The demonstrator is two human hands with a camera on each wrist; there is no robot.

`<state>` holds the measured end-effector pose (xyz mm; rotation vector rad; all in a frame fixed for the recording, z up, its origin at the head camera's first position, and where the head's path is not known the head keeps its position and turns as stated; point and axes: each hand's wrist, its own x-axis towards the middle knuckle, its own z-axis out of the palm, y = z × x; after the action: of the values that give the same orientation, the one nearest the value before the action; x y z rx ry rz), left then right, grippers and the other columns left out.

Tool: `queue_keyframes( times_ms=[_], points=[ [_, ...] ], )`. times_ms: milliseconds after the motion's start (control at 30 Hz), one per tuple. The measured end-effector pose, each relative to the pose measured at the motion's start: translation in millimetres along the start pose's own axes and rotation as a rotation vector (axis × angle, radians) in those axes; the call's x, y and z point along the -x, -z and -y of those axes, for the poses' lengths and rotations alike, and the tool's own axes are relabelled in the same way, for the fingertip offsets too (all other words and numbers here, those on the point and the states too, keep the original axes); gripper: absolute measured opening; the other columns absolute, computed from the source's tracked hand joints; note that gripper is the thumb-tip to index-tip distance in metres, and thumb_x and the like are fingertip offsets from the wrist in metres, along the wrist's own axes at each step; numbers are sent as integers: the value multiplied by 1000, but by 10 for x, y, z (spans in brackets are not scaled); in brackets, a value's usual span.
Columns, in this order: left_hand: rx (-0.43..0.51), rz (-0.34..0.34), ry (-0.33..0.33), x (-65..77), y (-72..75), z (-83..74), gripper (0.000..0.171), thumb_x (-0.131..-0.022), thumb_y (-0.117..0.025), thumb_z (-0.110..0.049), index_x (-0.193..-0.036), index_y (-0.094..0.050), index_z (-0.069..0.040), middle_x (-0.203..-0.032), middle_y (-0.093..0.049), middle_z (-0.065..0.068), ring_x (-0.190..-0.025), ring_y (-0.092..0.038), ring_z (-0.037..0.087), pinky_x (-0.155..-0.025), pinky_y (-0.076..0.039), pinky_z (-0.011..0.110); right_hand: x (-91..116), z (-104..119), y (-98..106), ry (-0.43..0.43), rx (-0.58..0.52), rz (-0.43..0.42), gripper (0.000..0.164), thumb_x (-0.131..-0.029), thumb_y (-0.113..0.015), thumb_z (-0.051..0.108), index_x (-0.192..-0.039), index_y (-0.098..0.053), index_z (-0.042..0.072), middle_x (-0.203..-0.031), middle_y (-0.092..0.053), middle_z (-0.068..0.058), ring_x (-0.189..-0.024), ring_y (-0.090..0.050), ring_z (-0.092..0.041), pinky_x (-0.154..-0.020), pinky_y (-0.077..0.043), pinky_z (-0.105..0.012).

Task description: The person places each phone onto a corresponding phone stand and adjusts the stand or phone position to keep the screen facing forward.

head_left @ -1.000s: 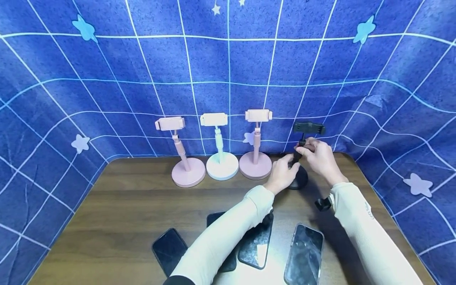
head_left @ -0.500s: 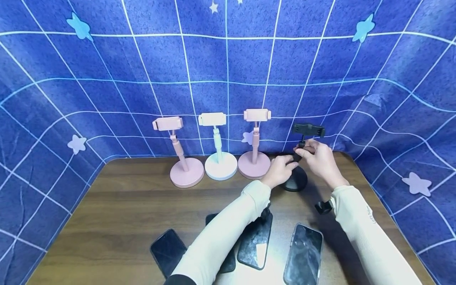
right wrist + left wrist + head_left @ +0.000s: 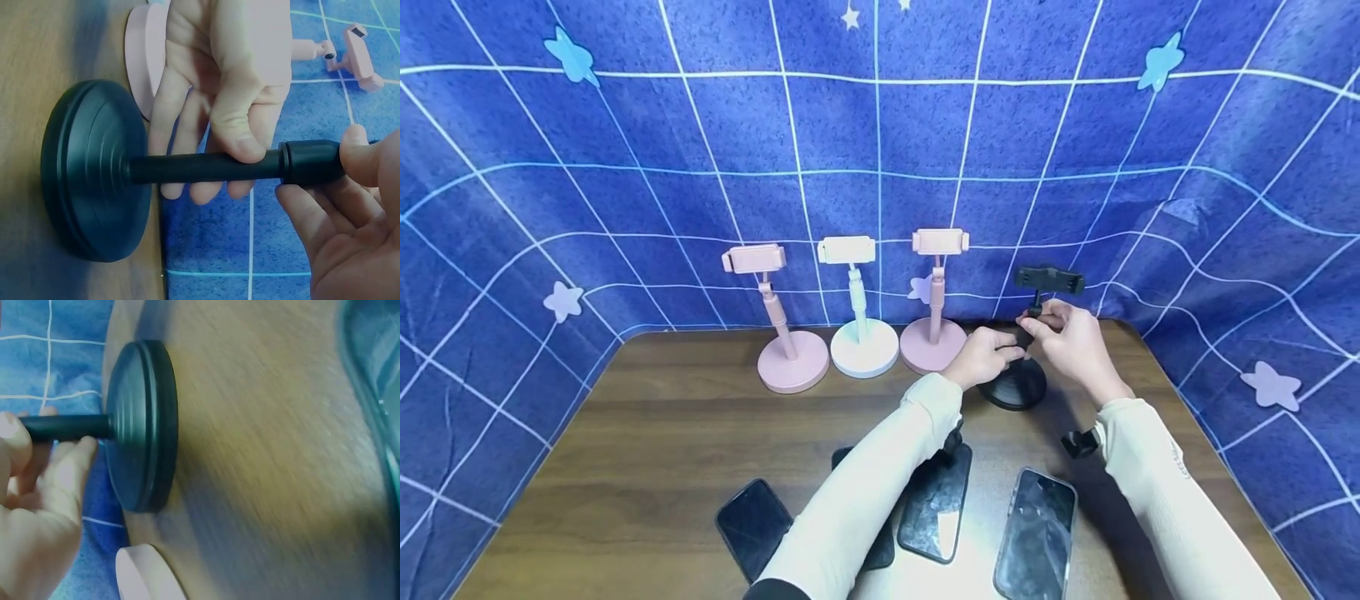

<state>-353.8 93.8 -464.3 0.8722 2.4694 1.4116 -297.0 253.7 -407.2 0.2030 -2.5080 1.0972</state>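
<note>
The black stand (image 3: 1013, 390) is near the far right corner of the desk (image 3: 647, 442), its clamp head (image 3: 1049, 279) uppermost; whether its base sits fully flat is hard to tell. The left hand (image 3: 985, 357) holds the slim stem (image 3: 203, 169), thumb on one side and fingers behind it. Just above, the right hand (image 3: 1071, 340) pinches the thicker collar (image 3: 311, 162), its fingers closed to the collar's width. Farther left along the far edge, a white stand (image 3: 865, 358) is between two pink stands (image 3: 793, 375). Phones (image 3: 1037, 533) lie toward the near edge, some partly hidden by the left sleeve (image 3: 865, 492).
</note>
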Motion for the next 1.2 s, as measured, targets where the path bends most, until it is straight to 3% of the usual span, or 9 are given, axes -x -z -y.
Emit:
queue_keyframes(
  times_ms=[67, 167, 333, 500, 700, 833, 933, 1033, 1200],
  points=[
    [59, 32, 25, 30, 4, -2, 24, -103, -63, -13, -120, -75, -2, -103, -80, 8, -73, -64, 8, -64, -48, 12, 30, 4, 1, -5, -1, 0, 20, -95, -75, 20, -89, -65, 4, -91, -78, -16, -78, -58, 8, -70, -41, -13],
    [106, 59, 43, 73, -5, -10, 24, -103, -62, -12, -121, -74, -2, -106, -79, 10, -81, -68, 14, -66, -49, 13, 76, 11, 7, -13, 11, 0, 21, -95, -75, 21, -87, -64, 5, -90, -79, -15, -75, -59, 4, -67, -41, -15],
    [80, 56, 42, 130, -22, -34, 24, -104, -60, -15, -120, -75, -3, -108, -79, 9, -85, -68, 19, -67, -47, 11, 120, 24, 8, -12, 31, 0, 22, -95, -75, 23, -86, -64, 6, -90, -79, -13, -80, -63, -8, -68, -41, -17],
    [35, 68, 30, 178, -24, -64, 24, -104, -60, -14, -120, -74, -2, -104, -79, 10, -82, -67, 24, -65, -45, 11, 165, 33, 7, -9, 30, 3, 22, -94, -76, 21, -83, -63, 7, -90, -80, -12, -77, -62, -3, -68, -41, -17],
    [-107, 56, -8, 199, -28, -94, 18, -105, -60, -19, -108, -74, -9, -92, -76, 8, -69, -60, 5, -64, -45, 11, 201, 53, 24, 10, 43, -10, 24, -94, -75, 22, -79, -61, 9, -80, -77, -9, -70, -57, -8, -62, -40, -21],
    [-184, 52, -42, 214, -35, -90, 15, -105, -60, -22, -102, -72, -14, -84, -72, 5, -66, -55, -1, -64, -43, 12, 216, 59, 26, 9, 61, 13, 21, -96, -72, 25, -86, -65, 9, -81, -78, -9, -76, -66, -16, -65, -44, -21],
    [-190, 46, -55, 239, -57, -77, 15, -105, -59, -23, -101, -72, -15, -80, -70, 5, -65, -53, -1, -62, -41, 12, 230, 55, 12, 11, 72, 23, 18, -97, -69, 26, -91, -67, 9, -90, -79, -14, -87, -76, -28, -74, -55, -32],
    [-185, 36, -59, 257, -61, -70, 15, -105, -60, -22, -101, -72, -16, -80, -70, 5, -64, -53, -2, -61, -41, 11, 227, 53, -20, 37, 80, -1, 21, -95, -66, 26, -85, -66, 8, -93, -78, -20, -91, -77, -37, -79, -59, -50],
    [-189, 32, -64, 264, -51, -83, 16, -105, -59, -22, -104, -74, -15, -82, -72, 7, -65, -53, -1, -62, -41, 11, 218, 40, -55, 90, 94, -57, 25, -94, -66, 26, -77, -65, 8, -83, -77, -19, -82, -77, -38, -73, -57, -55]
  ],
)
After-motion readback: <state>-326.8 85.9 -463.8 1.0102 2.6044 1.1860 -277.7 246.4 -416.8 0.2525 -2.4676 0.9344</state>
